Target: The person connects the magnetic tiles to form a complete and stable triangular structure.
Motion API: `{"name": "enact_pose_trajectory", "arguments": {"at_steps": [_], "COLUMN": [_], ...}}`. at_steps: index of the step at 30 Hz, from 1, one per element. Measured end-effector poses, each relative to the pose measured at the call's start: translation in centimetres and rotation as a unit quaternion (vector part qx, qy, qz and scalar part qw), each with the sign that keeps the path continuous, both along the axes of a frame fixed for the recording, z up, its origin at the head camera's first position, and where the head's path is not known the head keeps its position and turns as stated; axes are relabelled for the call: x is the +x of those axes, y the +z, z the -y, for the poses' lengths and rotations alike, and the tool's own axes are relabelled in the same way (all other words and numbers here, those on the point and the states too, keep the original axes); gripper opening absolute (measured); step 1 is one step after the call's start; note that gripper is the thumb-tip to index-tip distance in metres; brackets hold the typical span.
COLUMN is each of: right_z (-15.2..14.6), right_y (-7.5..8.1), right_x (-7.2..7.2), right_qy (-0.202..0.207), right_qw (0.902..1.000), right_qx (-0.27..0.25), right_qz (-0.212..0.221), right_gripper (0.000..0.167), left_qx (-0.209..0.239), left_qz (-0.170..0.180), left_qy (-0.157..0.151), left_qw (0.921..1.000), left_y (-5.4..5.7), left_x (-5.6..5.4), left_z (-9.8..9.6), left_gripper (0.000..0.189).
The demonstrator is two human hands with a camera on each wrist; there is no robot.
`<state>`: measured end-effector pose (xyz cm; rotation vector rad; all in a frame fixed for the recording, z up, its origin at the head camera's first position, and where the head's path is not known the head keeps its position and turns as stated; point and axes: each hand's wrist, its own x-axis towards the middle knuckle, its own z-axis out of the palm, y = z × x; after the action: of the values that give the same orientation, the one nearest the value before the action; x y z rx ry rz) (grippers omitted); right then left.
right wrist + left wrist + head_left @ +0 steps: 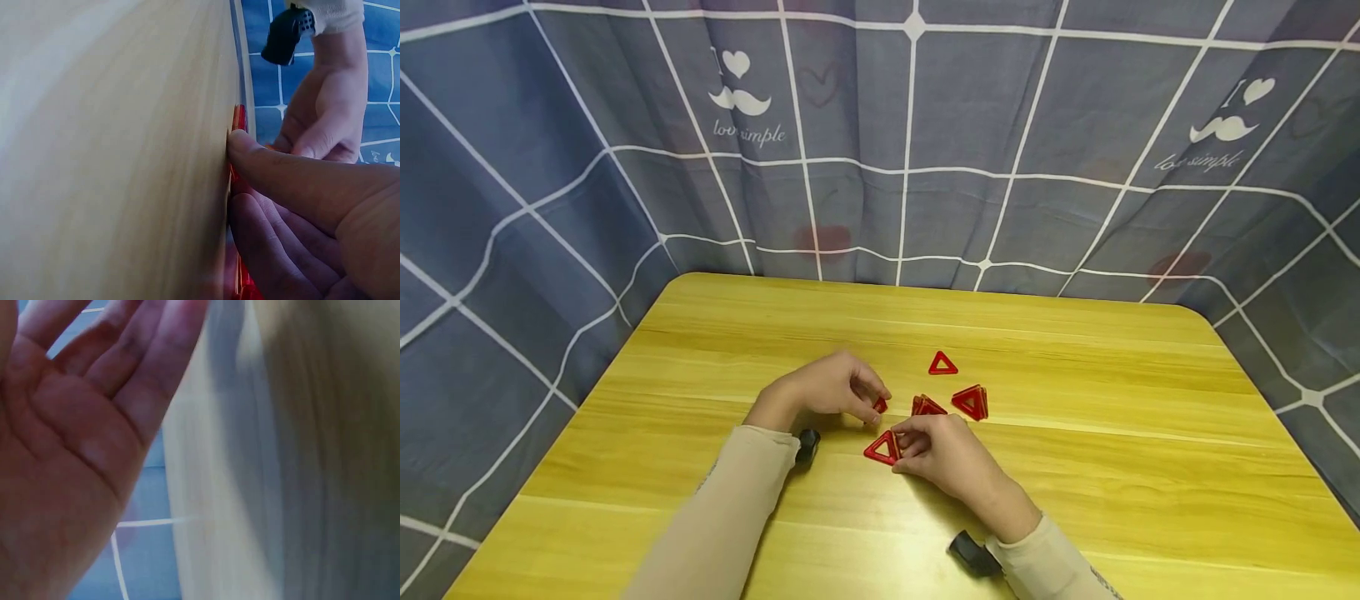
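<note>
My left hand [831, 385] pinches a small red triangular tile [881, 405] between thumb and fingertips, a little above the table; most of that tile is hidden by the fingers. Close by, my right hand [951, 454] grips a red triangular frame tile [880, 450] by its right side, and it lies low at the tabletop. In the right wrist view the red tile [240, 115] shows edge-on under the thumb, with the left hand [334, 106] beyond. The left wrist view shows the palm of the left hand [69, 450]; its fingertips are cut off.
Just beyond the right hand lies a group of red triangles [927, 406], partly covered by it. To its right sits another overlapping pile of red triangles [972, 402]. A single red triangle [942, 364] lies farther back. A grey checked curtain [865, 192] hangs behind the wooden table [1150, 467].
</note>
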<state>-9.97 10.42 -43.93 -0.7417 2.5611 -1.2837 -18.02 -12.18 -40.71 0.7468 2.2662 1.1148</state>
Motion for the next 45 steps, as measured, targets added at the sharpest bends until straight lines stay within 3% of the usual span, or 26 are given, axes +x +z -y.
{"name": "enact_pose_trajectory", "arguments": {"at_steps": [7,15,21,30,34,38,45], "right_z": [-0.1,0.1,0.2,0.1,0.0,0.1,0.4], "right_y": [0.0,-0.1,0.0,-0.1,-0.1,0.0,0.3], "right_x": [0.1,0.1,0.1,0.2,0.2,0.3,0.2], "right_qy": [-0.004,-0.001,0.000,0.008,0.010,0.007,-0.008], "right_qw": [1.0000,0.9999,0.9997,0.9988,0.9984,0.9950,0.9871], "right_qx": [0.004,0.008,0.017,0.027,0.032,0.058,0.085], "right_qz": [-0.004,-0.012,-0.020,-0.039,-0.045,-0.081,-0.135], "right_gripper": [0.033,0.031,0.025,0.024,0.023,0.019,0.011], "left_qx": [0.010,0.016,0.007,0.005,-0.005,-0.019,-0.039], "left_qz": [0.040,0.036,0.021,0.036,0.042,0.048,0.002], "left_qy": [-0.003,-0.007,-0.009,-0.007,0.005,0.009,-0.009], "left_qw": [0.9991,0.9992,0.9997,0.9993,0.9991,0.9986,0.9992], "left_y": [-0.6,-1.0,-1.0,-0.6,-0.4,-0.3,-0.5], "left_x": [2.0,3.0,3.2,3.6,3.8,3.9,3.8], "left_z": [-0.1,0.1,0.2,0.0,0.0,0.0,0.1], "left_gripper": [0.025,0.022,0.022,0.022,0.031,0.045,0.048]}}
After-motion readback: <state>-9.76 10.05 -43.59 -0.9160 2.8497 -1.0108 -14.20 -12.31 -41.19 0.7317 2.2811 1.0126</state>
